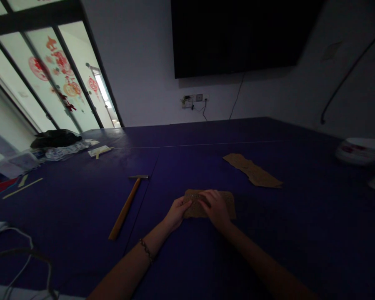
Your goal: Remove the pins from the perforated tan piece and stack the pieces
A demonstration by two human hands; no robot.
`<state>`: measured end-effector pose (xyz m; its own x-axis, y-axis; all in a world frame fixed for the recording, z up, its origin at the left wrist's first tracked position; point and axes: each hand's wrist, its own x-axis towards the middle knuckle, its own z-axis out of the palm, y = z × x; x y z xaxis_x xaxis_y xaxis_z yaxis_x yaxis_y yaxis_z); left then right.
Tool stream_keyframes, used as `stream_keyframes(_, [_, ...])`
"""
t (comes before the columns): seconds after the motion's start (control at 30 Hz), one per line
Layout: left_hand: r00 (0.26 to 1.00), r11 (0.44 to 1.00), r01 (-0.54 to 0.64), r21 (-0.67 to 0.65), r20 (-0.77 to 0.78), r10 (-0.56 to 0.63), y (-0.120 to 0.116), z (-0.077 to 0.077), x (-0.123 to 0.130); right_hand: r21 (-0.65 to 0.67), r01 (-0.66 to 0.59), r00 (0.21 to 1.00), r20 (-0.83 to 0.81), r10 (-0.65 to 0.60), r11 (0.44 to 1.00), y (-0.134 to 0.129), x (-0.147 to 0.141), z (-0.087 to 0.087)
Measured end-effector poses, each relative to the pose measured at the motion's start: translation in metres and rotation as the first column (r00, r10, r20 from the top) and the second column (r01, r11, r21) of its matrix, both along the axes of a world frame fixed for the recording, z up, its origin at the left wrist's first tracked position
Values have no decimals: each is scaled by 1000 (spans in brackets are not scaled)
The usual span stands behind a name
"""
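Dim room; dark blue-purple tabletop [181, 164] runs back to a pale wall [137, 62]. Clock directions taken from the brown sheet in the hands.

Sheet: brown piece [229, 204], ragged lower edge, at the near middle of the tabletop. Left hand [176, 213] holds its 9 o'clock end, thumb on top, fingers closed around the edge. Right hand [217, 208] lies over its middle, thumb and fingers a narrow gap apart; light is poor there, so I cannot tell whether this hand grips the sheet or only rests on it. Dark beaded bracelet [146, 250] on the left wrist.

Hammer [126, 210]: 9 o'clock, well apart from the left hand, lying flat. Wooden handle points toward the near side, metal head toward the far side.

Second brown piece [253, 171]: 2 o'clock, irregular outline, lying flat, apart from the held sheet.

Farther out: black bag [56, 138] and small white packet [99, 151] near 10 o'clock; pale cable [31, 246] between 8 and 9; white bowl [362, 150] with red markings between 2 and 3, blurred.

Background: large black screen [243, 37] at 12, wall sockets [199, 98] below it; glass door [62, 83] with red decorations at 10.
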<state>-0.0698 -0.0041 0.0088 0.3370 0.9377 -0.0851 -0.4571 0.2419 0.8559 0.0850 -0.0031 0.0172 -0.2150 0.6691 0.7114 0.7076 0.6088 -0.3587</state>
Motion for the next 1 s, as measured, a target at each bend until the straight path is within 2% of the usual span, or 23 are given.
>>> stream_keyframes(0.17, [999,1000,-25,-8,37,25,4,-3,4,13,30,999,-34,-30,999,11,1,-6])
stream_keyframes(0.6, [1000,1000,-1,-7,-22,1,-1,-3,5,18,62,998,17,-62,998,5,0,-8])
stream_keyframes(1.0, [1000,1000,-6,21,-5,7,-2,-1,4,49,56,998,3,-56,997,2,-1,-9])
